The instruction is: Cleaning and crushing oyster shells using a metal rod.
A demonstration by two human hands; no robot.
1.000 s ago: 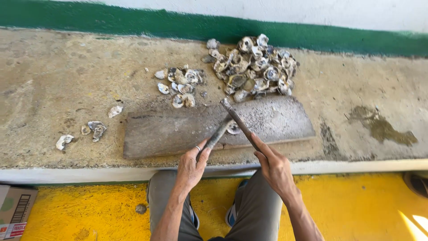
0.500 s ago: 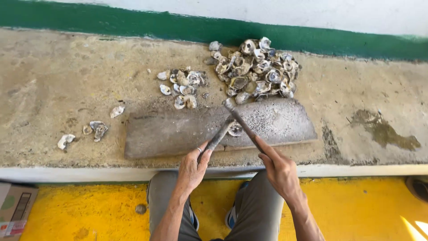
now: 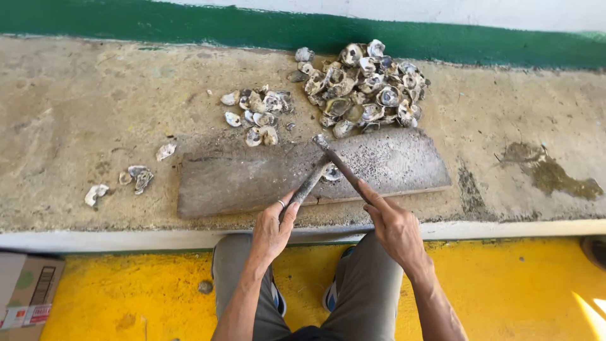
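Down on the concrete ledge [image 3: 95,113], a long wooden board [image 3: 252,177] lay with its long axis running left to right, slightly higher at its right end. Over the board's middle, the left hand [image 3: 273,228] was closed around a grey metal bar [image 3: 310,183], which slanted up and to the right, away from the person. The right hand [image 3: 394,227] was closed around a thin dark tool [image 3: 341,165], whose long axis slanted up and to the left, its head ending above the board's far edge. The two tools crossed just above the board's centre, and an oyster shell [image 3: 331,172] lay on the board right beside that crossing. Beyond the board's far edge sat a big pile of shells [image 3: 363,88], with a smaller heap of shells [image 3: 255,113] to its left. Left of the board, a few loose shells [image 3: 136,177] lay scattered.
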